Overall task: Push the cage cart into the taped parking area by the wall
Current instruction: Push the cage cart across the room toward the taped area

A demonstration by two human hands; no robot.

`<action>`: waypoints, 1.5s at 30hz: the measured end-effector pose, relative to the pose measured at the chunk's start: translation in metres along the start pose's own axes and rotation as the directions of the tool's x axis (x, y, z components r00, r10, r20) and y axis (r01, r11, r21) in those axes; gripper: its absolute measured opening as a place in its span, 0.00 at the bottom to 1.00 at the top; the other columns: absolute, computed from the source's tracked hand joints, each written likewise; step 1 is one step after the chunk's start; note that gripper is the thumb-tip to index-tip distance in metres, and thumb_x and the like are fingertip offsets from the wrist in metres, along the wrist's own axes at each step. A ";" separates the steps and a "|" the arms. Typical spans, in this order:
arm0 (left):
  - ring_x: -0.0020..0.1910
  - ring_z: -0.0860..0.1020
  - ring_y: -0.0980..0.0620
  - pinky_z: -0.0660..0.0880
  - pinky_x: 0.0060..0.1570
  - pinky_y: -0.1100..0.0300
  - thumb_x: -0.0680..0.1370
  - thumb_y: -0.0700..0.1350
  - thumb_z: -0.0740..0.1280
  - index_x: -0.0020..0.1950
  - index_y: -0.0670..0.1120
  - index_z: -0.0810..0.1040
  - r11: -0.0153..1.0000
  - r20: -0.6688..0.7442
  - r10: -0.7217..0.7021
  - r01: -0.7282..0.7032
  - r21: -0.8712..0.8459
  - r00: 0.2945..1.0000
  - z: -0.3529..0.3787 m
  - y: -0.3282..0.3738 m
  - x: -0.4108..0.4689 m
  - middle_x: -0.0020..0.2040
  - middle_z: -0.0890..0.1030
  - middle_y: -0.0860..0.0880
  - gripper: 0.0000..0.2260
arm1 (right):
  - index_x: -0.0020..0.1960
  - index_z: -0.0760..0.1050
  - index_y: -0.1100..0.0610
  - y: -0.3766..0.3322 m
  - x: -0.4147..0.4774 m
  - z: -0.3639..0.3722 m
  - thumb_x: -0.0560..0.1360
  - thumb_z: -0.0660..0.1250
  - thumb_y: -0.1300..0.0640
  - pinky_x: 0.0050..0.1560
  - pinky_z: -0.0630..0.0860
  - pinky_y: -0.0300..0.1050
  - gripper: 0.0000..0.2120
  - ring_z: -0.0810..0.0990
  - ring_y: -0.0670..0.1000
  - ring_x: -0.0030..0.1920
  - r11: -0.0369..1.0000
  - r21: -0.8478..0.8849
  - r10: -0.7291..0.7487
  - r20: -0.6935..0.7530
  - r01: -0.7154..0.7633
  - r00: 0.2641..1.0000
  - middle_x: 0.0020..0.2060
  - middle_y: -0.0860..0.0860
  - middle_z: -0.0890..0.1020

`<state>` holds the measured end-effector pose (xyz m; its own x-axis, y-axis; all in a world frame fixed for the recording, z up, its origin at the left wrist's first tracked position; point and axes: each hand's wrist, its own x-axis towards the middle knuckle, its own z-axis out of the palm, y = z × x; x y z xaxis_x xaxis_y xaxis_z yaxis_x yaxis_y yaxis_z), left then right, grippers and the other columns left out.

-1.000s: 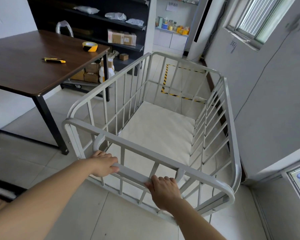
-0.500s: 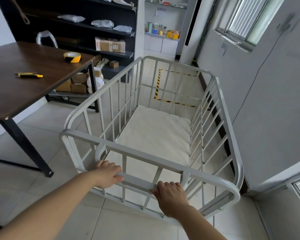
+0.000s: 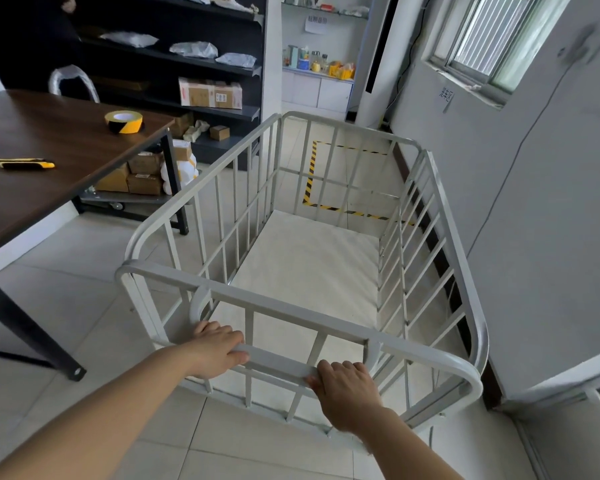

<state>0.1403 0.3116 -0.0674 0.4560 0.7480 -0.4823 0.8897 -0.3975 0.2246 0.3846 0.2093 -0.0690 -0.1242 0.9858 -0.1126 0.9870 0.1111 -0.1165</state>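
Head view, looking down over both forearms onto the cage cart (image 3: 302, 271), a pale grey barred cart that fills the middle of the frame. The left hand (image 3: 219, 349) is wrapped over the cart's handle bar (image 3: 278, 363), fingers curled on top and thumb along the near side. The right hand (image 3: 347, 393) is clamped on the same bar just to the right, knuckles up, fingers folded over the far edge. Both grips are closed around that bar, with a bare stretch of it between them.

The cart's flat bed is pale and carries nothing. Its right side runs close alongside the grey wall (image 3: 534, 220) on the right of the frame; whether it touches cannot be told.

Beyond the cart's far end, seen through the bars in the upper middle of the frame, lies the taped parking area (image 3: 310, 174), a yellow-and-black striped outline on the tiled floor (image 3: 77, 299) against that same wall. The cart's far end sits near the closest strip of tape.

At the left, a dark wooden tabletop (image 3: 49, 150) carries a roll of yellow-and-black tape (image 3: 123, 121) and a yellow utility knife (image 3: 23, 164). Behind it, dark shelves (image 3: 187, 64) hold cardboard boxes and plastic-wrapped bundles.
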 end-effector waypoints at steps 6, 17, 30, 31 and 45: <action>0.62 0.63 0.50 0.54 0.65 0.55 0.82 0.57 0.50 0.63 0.51 0.68 1.000 -0.002 -0.013 0.013 0.027 1.000 -0.022 -0.008 0.031 0.59 0.71 0.50 0.16 | 0.54 0.68 0.53 0.010 0.037 -0.005 0.62 0.21 0.35 0.57 0.64 0.50 0.45 0.75 0.57 0.51 1.000 0.000 -0.004 0.003 0.004 1.000 0.49 0.54 0.79; 0.59 0.64 0.49 0.55 0.63 0.54 0.82 0.58 0.50 0.59 0.48 0.69 0.999 0.012 0.018 -0.018 0.046 1.000 -0.070 -0.030 0.107 0.55 0.70 0.49 0.17 | 0.50 0.66 0.51 0.034 0.118 -0.017 0.63 0.22 0.34 0.55 0.64 0.49 0.40 0.75 0.56 0.50 0.999 -0.037 0.012 -0.006 -0.013 1.000 0.45 0.51 0.78; 0.65 0.64 0.45 0.56 0.65 0.52 0.82 0.58 0.48 0.63 0.48 0.68 0.995 0.004 0.057 -0.057 0.079 0.998 -0.132 -0.050 0.197 0.62 0.72 0.46 0.19 | 0.47 0.63 0.50 0.065 0.221 -0.036 0.64 0.24 0.34 0.57 0.64 0.48 0.35 0.75 0.54 0.51 1.000 -0.017 0.019 0.008 -0.018 1.000 0.47 0.50 0.79; 0.65 0.64 0.46 0.56 0.65 0.52 0.82 0.58 0.48 0.63 0.48 0.68 0.995 0.003 0.058 -0.058 0.080 0.998 -0.136 -0.052 0.205 0.62 0.72 0.46 0.19 | 0.47 0.64 0.50 0.067 0.229 -0.038 0.65 0.25 0.33 0.57 0.64 0.48 0.35 0.75 0.54 0.51 1.000 -0.024 0.019 0.014 -0.019 1.000 0.47 0.50 0.79; 0.63 0.64 0.47 0.55 0.65 0.54 0.82 0.57 0.51 0.62 0.49 0.69 0.996 -0.016 0.036 -0.035 0.082 0.999 -0.204 -0.072 0.313 0.59 0.72 0.48 0.17 | 0.45 0.62 0.50 0.115 0.349 -0.050 0.67 0.27 0.33 0.55 0.64 0.49 0.32 0.75 0.55 0.50 0.999 0.013 0.033 0.019 -0.033 0.999 0.47 0.51 0.79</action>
<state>0.2234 0.6827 -0.0614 0.4882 0.7414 -0.4605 0.8683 -0.4658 0.1706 0.4594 0.5721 -0.0727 -0.0936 0.9864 -0.1351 0.9891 0.0766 -0.1260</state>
